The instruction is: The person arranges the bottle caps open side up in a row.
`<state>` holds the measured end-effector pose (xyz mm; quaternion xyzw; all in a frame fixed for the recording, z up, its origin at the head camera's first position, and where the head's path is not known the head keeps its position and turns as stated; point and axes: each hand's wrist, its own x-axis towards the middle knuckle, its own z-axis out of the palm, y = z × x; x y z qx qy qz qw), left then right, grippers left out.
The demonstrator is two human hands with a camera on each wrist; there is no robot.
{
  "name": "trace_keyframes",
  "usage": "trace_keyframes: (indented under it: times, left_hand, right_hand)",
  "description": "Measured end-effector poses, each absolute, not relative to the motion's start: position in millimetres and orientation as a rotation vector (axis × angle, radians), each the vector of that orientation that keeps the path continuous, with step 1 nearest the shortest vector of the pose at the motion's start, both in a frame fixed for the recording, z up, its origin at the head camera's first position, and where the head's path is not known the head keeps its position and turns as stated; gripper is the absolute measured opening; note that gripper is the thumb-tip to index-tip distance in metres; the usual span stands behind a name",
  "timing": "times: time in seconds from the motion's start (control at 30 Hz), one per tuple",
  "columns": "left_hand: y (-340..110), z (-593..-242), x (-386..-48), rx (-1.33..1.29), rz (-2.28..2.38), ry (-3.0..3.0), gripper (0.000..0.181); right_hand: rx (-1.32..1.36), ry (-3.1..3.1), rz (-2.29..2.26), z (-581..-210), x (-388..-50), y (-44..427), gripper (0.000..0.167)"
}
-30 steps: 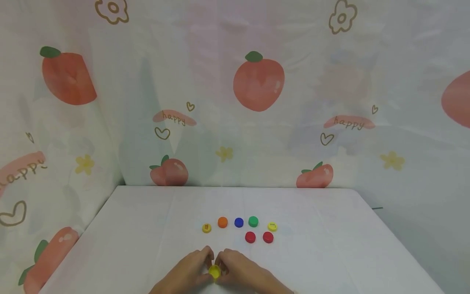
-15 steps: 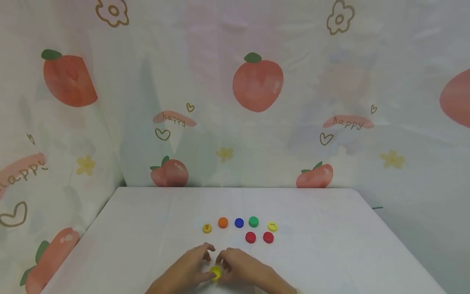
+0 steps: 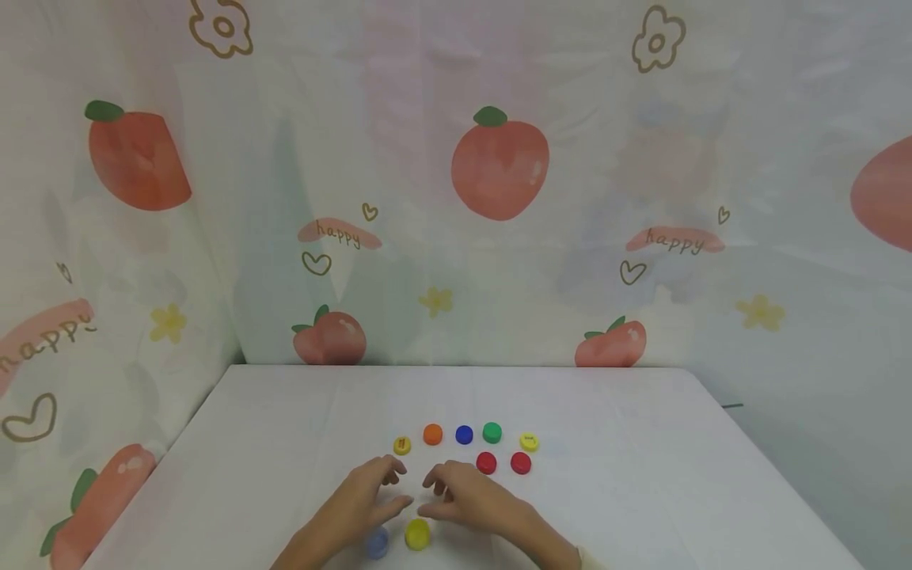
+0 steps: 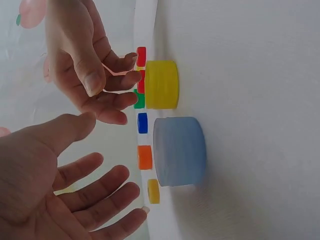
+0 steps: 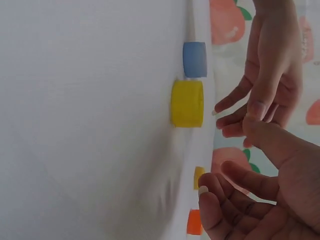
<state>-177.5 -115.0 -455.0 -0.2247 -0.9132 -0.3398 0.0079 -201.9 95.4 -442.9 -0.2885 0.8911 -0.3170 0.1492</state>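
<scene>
A yellow bottle cap [image 3: 417, 534] sits on the white table near its front, below both hands. Just left of it stands a light blue bottle cap [image 3: 377, 543], close to the left wrist; the left wrist view shows this blue cap [image 4: 180, 151] and the yellow cap [image 4: 162, 85] side by side, apart. My left hand [image 3: 359, 495] hovers over the caps with loosely bent, spread fingers and nothing in them. Opposite it, my right hand [image 3: 470, 499] is also raised and holds nothing. The two thumbs point toward each other above the yellow cap.
Beyond the hands lie more bottle caps: amber [image 3: 402, 445], orange [image 3: 432, 434], dark blue [image 3: 464, 435], green [image 3: 492, 432] and yellow [image 3: 529, 442]. Two red caps, one [image 3: 521, 463] farther right, are closer to the right hand. Fruit-printed cloth [image 3: 499, 277] hangs behind the table.
Both hands have let go of the yellow cap and moved up and apart from it. The light blue cap, earlier hidden by the left hand, now shows. The far caps stay put.
</scene>
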Motion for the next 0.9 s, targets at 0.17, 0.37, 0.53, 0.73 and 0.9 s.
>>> trace_keyframes:
  times: [0.17, 0.37, 0.53, 0.73, 0.9]
  left_hand:
    - [-115.0, -454.3, -184.4, -0.643, -1.101, -2.800, 0.031]
    - [-115.8, -454.5, -196.5, -0.563, -1.123, -2.725, 0.030]
    - [-114.2, -452.2, -201.8, -0.484, -1.140, -2.752, 0.032]
    - [-113.6, -453.1, -207.2, -0.392, -1.117, -2.813, 0.033]
    - [-114.7, -459.0, -214.4, -0.404, -1.095, -2.793, 0.037]
  right_hand:
    - [-0.790, 2.614, -0.946, -439.5, -207.6, 95.7, 0.031]
    - [-0.786, 2.648, -0.996, -440.9, -217.0, 92.3, 0.031]
    - [-0.805, 2.695, -0.978, -441.2, -226.0, 87.6, 0.032]
    - [-0.856, 2.730, -0.958, -436.2, -237.2, 84.7, 0.031]
    - [-0.890, 2.746, -0.950, -438.3, -244.1, 82.3, 0.029]
